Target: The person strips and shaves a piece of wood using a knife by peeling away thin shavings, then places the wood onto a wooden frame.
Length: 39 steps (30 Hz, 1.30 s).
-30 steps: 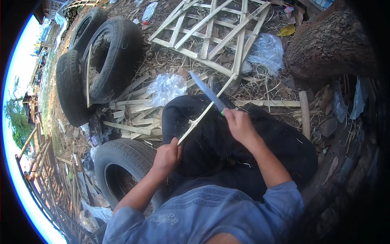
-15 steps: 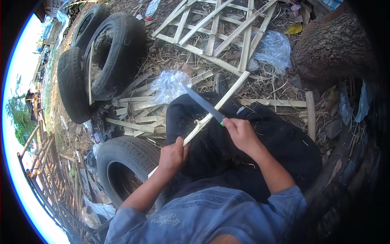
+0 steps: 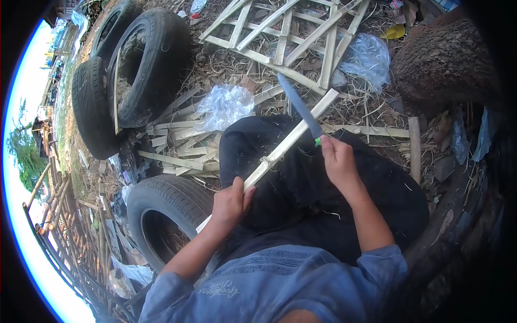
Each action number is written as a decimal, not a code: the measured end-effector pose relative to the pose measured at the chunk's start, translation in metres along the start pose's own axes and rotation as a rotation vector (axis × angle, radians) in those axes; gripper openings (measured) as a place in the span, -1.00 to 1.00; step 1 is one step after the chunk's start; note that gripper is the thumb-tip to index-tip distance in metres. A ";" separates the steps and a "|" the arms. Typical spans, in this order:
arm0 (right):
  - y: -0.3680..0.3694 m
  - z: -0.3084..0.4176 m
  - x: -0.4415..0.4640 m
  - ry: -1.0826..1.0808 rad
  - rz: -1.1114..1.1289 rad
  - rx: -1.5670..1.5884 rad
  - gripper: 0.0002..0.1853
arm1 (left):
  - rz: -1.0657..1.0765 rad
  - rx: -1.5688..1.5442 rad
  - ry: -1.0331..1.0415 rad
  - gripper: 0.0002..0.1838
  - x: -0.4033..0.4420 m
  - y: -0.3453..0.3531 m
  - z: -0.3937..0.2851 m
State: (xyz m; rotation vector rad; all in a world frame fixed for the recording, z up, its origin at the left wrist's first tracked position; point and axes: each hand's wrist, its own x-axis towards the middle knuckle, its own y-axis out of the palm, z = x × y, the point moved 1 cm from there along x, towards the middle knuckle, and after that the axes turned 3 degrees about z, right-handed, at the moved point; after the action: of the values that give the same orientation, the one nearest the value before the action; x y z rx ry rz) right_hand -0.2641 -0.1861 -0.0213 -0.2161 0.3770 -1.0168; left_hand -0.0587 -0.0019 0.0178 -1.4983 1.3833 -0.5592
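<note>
My left hand [image 3: 230,203] is closed around the lower part of a pale bamboo strip [image 3: 293,139], which slants up to the right across my dark trousers. A rough knot shows near the strip's middle. My right hand [image 3: 338,156] grips a knife [image 3: 299,105] by its handle, of which only a bit of green shows at the blade's base. The blade points up and to the left, crossing the strip near its upper end. Whether its edge touches the strip I cannot tell.
A lattice of bamboo strips [image 3: 283,40] lies on the littered ground ahead. Old tires [image 3: 153,64] stand at the left, and another tire [image 3: 172,215] is by my left arm. Split bamboo pieces [image 3: 186,153] and a clear plastic bag [image 3: 226,106] lie between. A thick trunk [image 3: 449,59] is at right.
My right hand has moved up and to the right, carrying the knife along the bamboo strip toward its far end. My left hand keeps its hold in nearly the same place.
</note>
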 end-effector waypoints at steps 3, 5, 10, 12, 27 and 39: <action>0.005 -0.005 -0.003 -0.002 0.011 -0.066 -0.54 | 0.010 0.015 -0.031 -0.66 0.000 0.000 0.001; 0.032 -0.014 -0.027 -0.044 0.096 -0.088 -0.55 | 0.007 0.023 -0.047 -0.65 -0.001 -0.003 0.002; 0.010 -0.003 -0.007 0.020 0.134 -0.073 -0.54 | 0.022 0.007 -0.025 -0.65 0.002 -0.001 0.003; -0.001 0.000 0.001 0.047 0.013 0.052 -0.53 | 0.025 -0.016 -0.028 -0.65 0.001 0.000 0.001; 0.003 0.015 -0.009 0.025 0.362 -0.184 -0.54 | 0.019 -0.006 -0.053 -0.63 -0.001 0.001 0.005; 0.024 0.004 -0.023 -0.093 0.281 -0.282 -0.56 | -0.035 -0.058 -0.043 -0.65 0.002 0.004 0.004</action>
State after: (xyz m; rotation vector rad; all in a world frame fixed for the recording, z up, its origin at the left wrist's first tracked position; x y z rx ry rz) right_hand -0.2546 -0.1535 -0.0214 -0.4499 0.4522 -0.6720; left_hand -0.0565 -0.0016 0.0119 -1.5745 1.3524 -0.5091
